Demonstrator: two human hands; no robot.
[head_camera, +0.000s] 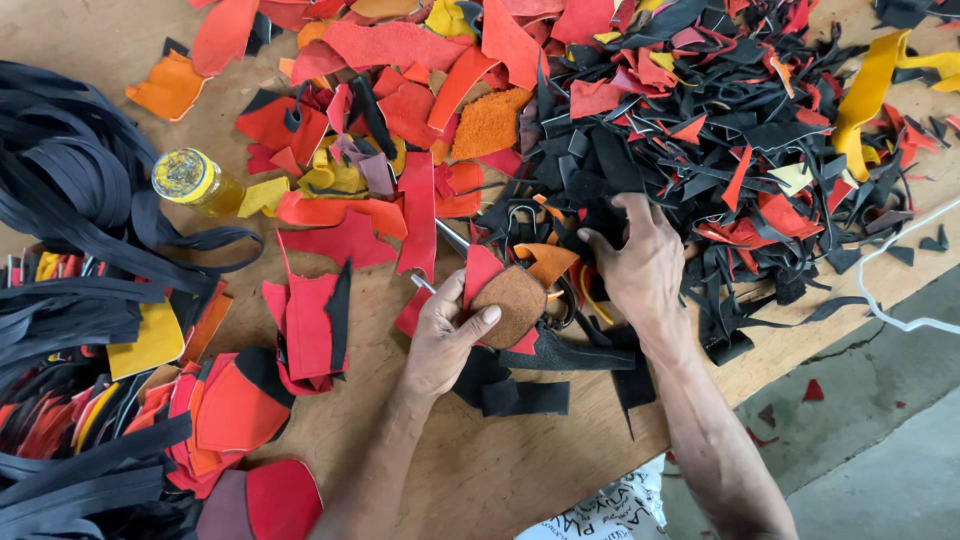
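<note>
You look down on a worn wooden worktable (520, 480) in even, soft light. Past its right edge lies a grey concrete floor (880, 440), flecked with small red scraps (813, 391).

One head-worn camera looks almost straight down, close over the table (500, 480). The floor (880, 440) shows at lower right.

Both bare forearms are reaching forward from the lower edge of the view, converging slightly. The left hand (445, 340) is curling, thumb pressing flat across the top, fingers tucked beneath in a pinch. The right hand (640, 265) is lying palm down, fingers bending and spreading forward.
</note>
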